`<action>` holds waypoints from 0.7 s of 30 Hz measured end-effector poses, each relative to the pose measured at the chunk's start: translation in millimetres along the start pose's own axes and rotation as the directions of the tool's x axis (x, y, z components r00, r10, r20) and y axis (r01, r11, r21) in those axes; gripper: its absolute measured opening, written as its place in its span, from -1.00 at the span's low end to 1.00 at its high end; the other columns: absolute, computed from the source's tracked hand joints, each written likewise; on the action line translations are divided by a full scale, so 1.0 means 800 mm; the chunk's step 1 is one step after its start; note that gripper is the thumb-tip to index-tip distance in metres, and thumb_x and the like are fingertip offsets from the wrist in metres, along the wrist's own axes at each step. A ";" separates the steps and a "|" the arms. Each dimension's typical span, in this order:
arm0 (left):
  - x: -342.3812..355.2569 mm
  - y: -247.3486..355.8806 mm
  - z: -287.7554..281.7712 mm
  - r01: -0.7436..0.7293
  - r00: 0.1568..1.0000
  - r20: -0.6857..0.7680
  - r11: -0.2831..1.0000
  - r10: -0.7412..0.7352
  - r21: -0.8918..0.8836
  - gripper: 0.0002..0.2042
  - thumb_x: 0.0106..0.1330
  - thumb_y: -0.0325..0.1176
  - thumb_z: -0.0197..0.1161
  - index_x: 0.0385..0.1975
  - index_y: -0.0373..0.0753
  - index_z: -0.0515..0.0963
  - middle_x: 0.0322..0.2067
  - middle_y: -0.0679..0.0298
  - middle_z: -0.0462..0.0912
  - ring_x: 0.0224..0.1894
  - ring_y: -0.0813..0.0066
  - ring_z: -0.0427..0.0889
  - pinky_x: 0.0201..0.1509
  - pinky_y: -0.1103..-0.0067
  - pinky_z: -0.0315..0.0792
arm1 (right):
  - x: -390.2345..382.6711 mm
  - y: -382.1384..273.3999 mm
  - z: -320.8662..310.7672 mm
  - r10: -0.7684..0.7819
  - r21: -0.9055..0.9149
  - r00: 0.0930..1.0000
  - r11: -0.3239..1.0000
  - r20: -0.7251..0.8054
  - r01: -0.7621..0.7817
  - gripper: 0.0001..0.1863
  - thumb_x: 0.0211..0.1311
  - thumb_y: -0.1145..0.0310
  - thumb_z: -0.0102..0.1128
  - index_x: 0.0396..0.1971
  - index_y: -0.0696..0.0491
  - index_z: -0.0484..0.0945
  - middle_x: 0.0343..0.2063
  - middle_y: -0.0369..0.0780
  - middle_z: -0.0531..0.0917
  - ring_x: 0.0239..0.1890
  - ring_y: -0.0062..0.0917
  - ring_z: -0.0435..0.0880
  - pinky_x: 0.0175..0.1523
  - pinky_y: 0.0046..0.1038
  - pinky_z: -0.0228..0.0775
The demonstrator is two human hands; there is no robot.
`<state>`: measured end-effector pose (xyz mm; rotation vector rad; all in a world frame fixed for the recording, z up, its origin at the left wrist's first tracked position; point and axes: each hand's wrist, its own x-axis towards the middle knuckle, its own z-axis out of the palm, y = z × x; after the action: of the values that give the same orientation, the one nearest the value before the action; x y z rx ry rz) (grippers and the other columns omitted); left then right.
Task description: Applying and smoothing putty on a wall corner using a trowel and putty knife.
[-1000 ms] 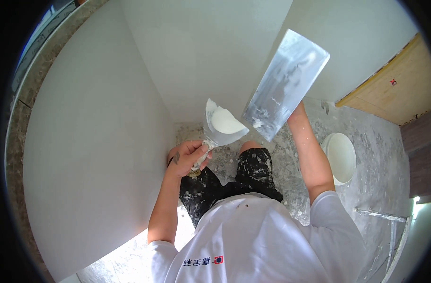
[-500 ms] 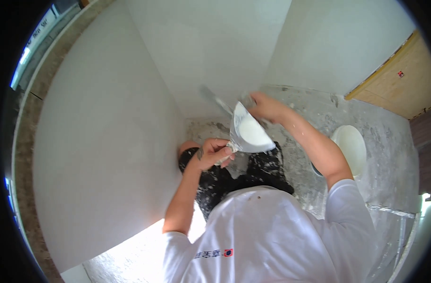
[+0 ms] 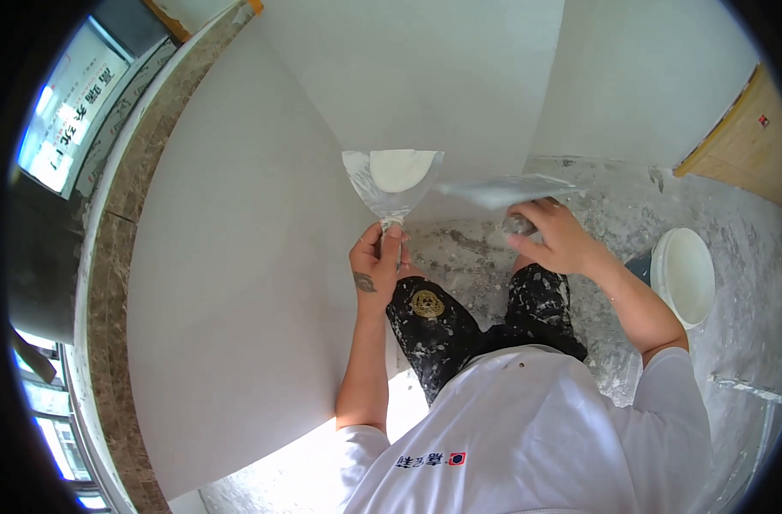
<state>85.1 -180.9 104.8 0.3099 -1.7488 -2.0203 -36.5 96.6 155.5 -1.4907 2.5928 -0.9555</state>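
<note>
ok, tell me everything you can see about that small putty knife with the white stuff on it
The putty knife has a shiny metal blade, wide at the far edge and narrowing toward the handle. A rounded lump of white plaster sits on the blade's upper half, and grey smears mark the bare metal below it. The left hand grips the handle from below, hiding most of it. The blade is held up, face toward the camera, in front of the white wall. Its right corner lies close to the wide trowel; whether they touch is unclear.
</note>
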 end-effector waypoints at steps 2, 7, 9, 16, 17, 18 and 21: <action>-0.006 0.003 0.003 -0.056 0.998 -0.032 0.996 0.059 0.076 -0.81 0.36 -0.36 0.21 -0.19 -0.36 0.57 -0.45 0.32 0.59 -0.55 0.64 0.49 -0.47 0.70 0.38 | 0.012 -0.004 0.011 -0.114 -0.054 0.993 0.992 -0.032 0.112 -0.54 0.25 0.07 0.13 -0.01 0.10 0.47 -0.05 0.02 0.54 0.03 -0.04 0.48 0.13 -0.15 0.31; -0.029 0.004 -0.013 -0.513 0.814 0.053 0.674 0.578 0.531 -0.83 0.25 -0.52 0.20 -0.19 -0.41 0.57 -0.40 0.16 0.59 -0.44 0.43 0.56 -0.34 0.60 0.46 | 0.047 0.008 0.032 -0.262 0.006 0.950 0.964 0.169 0.264 -0.51 0.23 0.13 0.17 0.09 0.07 0.44 0.10 0.01 0.46 0.20 -0.06 0.37 0.29 -0.08 0.18; -0.039 0.011 -0.012 -0.605 0.712 0.178 0.465 0.680 0.646 -0.81 0.19 -0.58 0.17 -0.20 -0.42 0.56 -0.39 0.09 0.58 -0.42 0.26 0.56 -0.30 0.52 0.47 | 0.059 -0.001 0.027 -0.235 0.094 0.961 0.970 0.142 0.224 -0.51 0.21 0.16 0.19 0.09 0.07 0.44 0.09 -0.01 0.48 0.19 -0.07 0.38 0.29 -0.08 0.18; -0.128 -0.094 -0.034 -0.068 0.957 -0.204 0.845 0.205 0.531 -0.91 0.30 -0.49 0.14 -0.28 -0.30 0.56 -0.53 0.23 0.52 -0.50 0.53 0.52 -0.40 0.61 0.38 | 0.185 -0.049 0.110 -0.076 0.550 0.939 0.794 -0.334 0.260 -0.60 0.28 0.12 0.17 -0.10 0.15 0.49 -0.27 -0.15 0.58 -0.30 -0.41 0.58 -0.15 -0.43 0.43; -0.141 -0.095 -0.024 -0.023 0.963 -0.229 0.891 0.142 0.453 -0.89 0.35 -0.44 0.13 -0.29 -0.33 0.56 -0.56 0.29 0.52 -0.52 0.60 0.48 -0.43 0.65 0.35 | 0.212 -0.057 0.117 0.006 0.650 0.950 0.731 -0.312 0.209 -0.59 0.29 0.08 0.16 -0.17 0.17 0.49 -0.38 -0.20 0.57 -0.41 -0.50 0.54 -0.25 -0.50 0.40; -0.154 -0.095 -0.020 0.021 0.964 -0.253 0.926 0.081 0.377 -0.85 0.39 -0.39 0.12 -0.31 -0.35 0.55 -0.58 0.35 0.51 -0.54 0.68 0.45 -0.46 0.69 0.32 | 0.243 -0.068 0.127 0.059 0.703 0.955 0.691 -0.292 0.172 -0.59 0.29 0.06 0.16 -0.22 0.17 0.50 -0.45 -0.24 0.53 -0.42 -0.55 0.49 -0.28 -0.51 0.36; -0.188 -0.110 -0.021 0.095 0.962 -0.271 0.954 -0.015 0.284 -0.83 0.40 -0.37 0.13 -0.30 -0.35 0.56 -0.58 0.36 0.52 -0.55 0.68 0.45 -0.46 0.70 0.32 | 0.315 -0.083 0.156 0.117 0.796 0.958 0.588 -0.263 0.147 -0.60 0.32 0.06 0.13 -0.26 0.16 0.51 -0.49 -0.29 0.51 -0.40 -0.63 0.46 -0.32 -0.53 0.30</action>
<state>208.0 -116.0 -2.4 0.6999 -1.8795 -1.6566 -86.8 -187.8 159.5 -1.1271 1.7322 -2.1102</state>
